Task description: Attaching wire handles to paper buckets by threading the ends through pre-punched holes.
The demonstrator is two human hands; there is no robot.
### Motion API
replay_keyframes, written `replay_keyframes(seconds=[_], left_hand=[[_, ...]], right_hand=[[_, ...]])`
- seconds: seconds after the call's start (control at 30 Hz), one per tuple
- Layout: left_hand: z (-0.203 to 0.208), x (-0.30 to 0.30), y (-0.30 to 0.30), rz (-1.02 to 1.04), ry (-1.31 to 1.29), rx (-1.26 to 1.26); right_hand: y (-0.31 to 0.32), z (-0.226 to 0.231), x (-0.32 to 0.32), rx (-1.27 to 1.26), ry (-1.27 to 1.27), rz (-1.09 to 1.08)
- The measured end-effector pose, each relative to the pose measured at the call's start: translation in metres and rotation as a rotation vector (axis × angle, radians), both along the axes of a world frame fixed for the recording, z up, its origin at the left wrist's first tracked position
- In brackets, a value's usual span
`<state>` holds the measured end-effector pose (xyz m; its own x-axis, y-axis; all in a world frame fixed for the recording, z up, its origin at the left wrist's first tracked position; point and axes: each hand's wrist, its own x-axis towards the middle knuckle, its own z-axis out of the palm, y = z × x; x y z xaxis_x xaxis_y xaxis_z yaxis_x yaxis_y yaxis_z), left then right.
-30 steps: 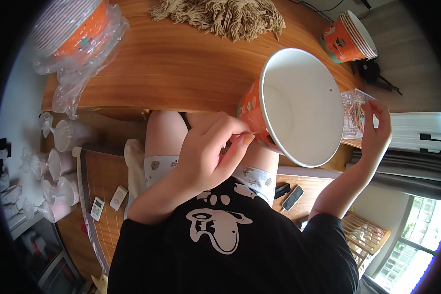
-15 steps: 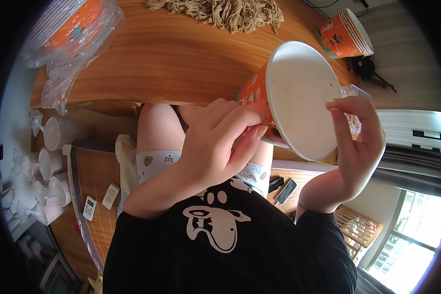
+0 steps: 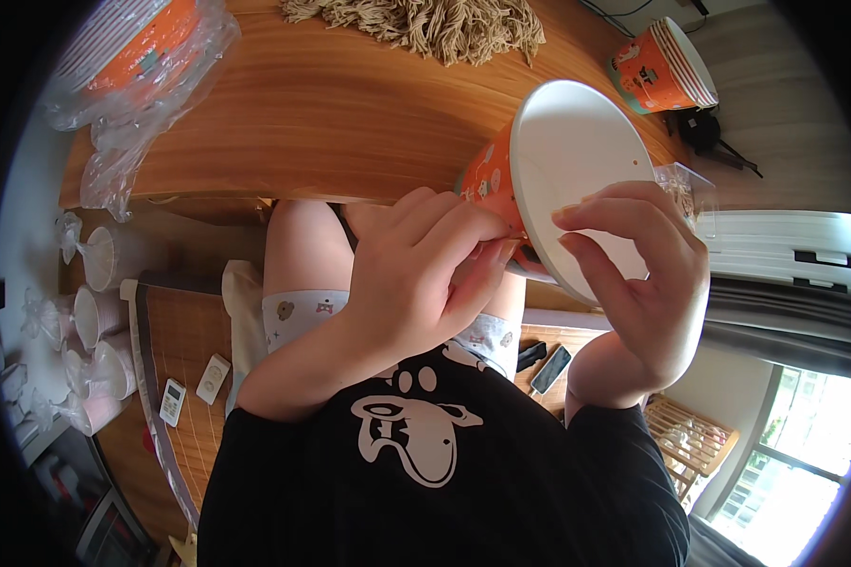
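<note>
A large orange paper bucket [image 3: 487, 180] with printed pictures and a white inside is tilted, its mouth toward me and to the right. A small hole shows in its white wall near the far right rim. My left hand [image 3: 425, 260] is closed at the near left side of the bucket, thumb and forefinger pinched against the outer wall just below the rim. In front of the mouth, my right hand [image 3: 648, 269] is curled in a pinch, thumb and forefinger tips close together. Whatever thin thing may be between them is too small to make out.
Beige yarn-like strands [image 3: 435, 28] lie at the table's [image 3: 284, 113] far side. A stack of orange buckets [image 3: 667, 71] stands back right, another in clear plastic [image 3: 142, 57] back left. A clear plastic box [image 3: 687, 194] sits behind my right hand. A phone [image 3: 550, 369] lies lower right.
My right hand has moved left from the right rim to in front of the bucket's mouth, still in a pinch. The left hand and bucket have hardly moved.
</note>
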<state>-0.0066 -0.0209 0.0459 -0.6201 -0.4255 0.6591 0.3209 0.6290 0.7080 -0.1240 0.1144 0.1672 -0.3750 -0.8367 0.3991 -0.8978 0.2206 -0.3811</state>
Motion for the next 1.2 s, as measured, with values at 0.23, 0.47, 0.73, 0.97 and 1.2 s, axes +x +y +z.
replay_keyframes(seconds=[0.23,0.47,0.73,0.97,1.2], left_hand=[[0.002,0.001,0.001,0.000,-0.018,-0.047],[0.008,0.003,0.002,-0.077,-0.052,0.024],[0.000,0.012,0.015,-0.454,-0.035,0.538],[0.007,0.006,0.015,-0.723,-0.106,0.910],[0.011,-0.007,0.015,-0.768,-0.092,0.934]], right_hand=[[-0.006,-0.006,-0.009,0.064,-0.085,0.125],[-0.010,-0.010,-0.010,0.058,-0.110,0.158],[-0.006,-0.013,0.000,-0.310,0.040,0.030],[0.026,-0.033,0.031,-0.127,0.252,0.168],[0.037,-0.079,0.038,-0.312,0.373,0.076]])
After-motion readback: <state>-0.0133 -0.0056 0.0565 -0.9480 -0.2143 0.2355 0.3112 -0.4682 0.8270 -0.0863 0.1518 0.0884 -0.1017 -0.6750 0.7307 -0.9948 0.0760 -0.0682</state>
